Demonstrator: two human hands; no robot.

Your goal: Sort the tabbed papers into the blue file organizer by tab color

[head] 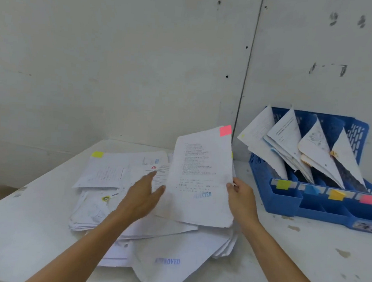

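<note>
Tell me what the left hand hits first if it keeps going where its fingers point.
Most likely the red-logo sheet on the loose pile, just ahead of the left hand; the pink-tabbed sheet hangs close beside. Depth is unclear.

walls (121, 48): white panels, scuffed — dark seam (249, 63) | table (305, 248): white, stained — even light

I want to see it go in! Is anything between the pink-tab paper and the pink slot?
Yes: papers standing in the three nearer slots of the blue organizer lie between the pink-tab paper, held by the right hand, and the pink-labelled slot at the far end.
</note>
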